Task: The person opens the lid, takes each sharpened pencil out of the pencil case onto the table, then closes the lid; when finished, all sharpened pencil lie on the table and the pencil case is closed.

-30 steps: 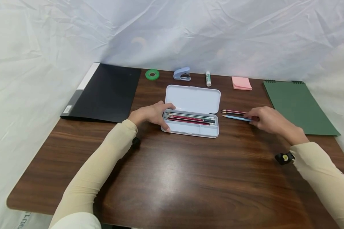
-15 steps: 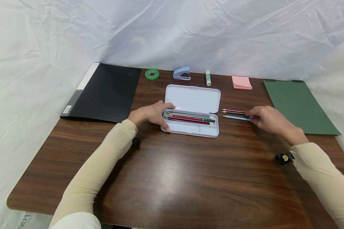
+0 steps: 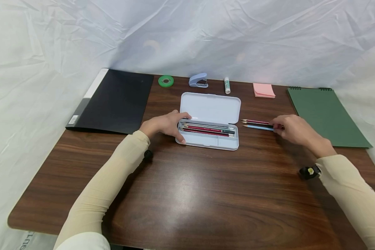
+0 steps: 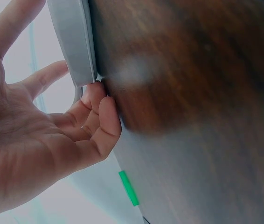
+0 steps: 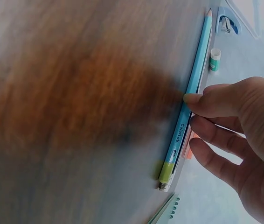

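At the middle of the brown tabletop (image 3: 181,194) lies a white pencil case (image 3: 200,140), its lid (image 3: 210,107) folded back on the far side. Several pencils (image 3: 206,129), red and dark among them, occupy its long rear compartment.

The left hand (image 3: 166,124) holds the case by its left end, thumb on the near corner and index finger toward the hinge side.

To the right of the case, tips pointing toward it, a red pencil (image 3: 257,121), a dark pencil (image 3: 257,123) and a blue pencil (image 3: 258,127) lie close together. The right hand (image 3: 292,128) pinches the blue pencil near its rear part, thumb against its side; whether it grips the other two cannot be told. The blue barrel reads "ColorLab" in the right wrist view.

Along the far edge, left to right: green tape (image 3: 161,81), a blue stapler (image 3: 197,80), a glue stick (image 3: 227,85) and pink sticky notes (image 3: 264,90). A black folder (image 3: 118,100) lies at left; a green spiral pad (image 3: 328,118) at right.
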Available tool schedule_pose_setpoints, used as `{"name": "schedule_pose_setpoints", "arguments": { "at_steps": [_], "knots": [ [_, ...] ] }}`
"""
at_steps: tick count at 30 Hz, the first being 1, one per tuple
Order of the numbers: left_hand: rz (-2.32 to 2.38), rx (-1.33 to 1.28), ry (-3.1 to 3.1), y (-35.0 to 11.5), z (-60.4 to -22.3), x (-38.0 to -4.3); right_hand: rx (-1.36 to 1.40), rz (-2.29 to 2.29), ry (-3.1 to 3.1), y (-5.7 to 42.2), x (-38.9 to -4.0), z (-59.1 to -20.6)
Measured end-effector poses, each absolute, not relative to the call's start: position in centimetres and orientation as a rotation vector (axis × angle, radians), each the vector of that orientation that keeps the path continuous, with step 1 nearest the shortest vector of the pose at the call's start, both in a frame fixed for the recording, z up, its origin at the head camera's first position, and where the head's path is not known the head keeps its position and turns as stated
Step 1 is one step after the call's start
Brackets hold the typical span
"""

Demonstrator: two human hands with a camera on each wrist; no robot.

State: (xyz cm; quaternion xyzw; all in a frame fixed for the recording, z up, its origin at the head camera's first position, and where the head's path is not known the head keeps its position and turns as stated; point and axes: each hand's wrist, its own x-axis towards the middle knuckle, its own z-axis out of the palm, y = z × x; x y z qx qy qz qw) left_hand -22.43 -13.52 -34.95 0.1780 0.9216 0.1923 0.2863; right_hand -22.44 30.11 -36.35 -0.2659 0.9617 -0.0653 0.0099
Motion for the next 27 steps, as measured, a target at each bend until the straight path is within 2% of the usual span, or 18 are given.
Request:
{"name": "schedule_pose_setpoints", "arguments": {
  "at_steps": [27],
  "knots": [
    [0.511, 0.491, 2.465, -13.58, -34.91, -22.38, -0.815, -0.176, 3.002, 29.93, -23.08, -36.31]
  ]
}}
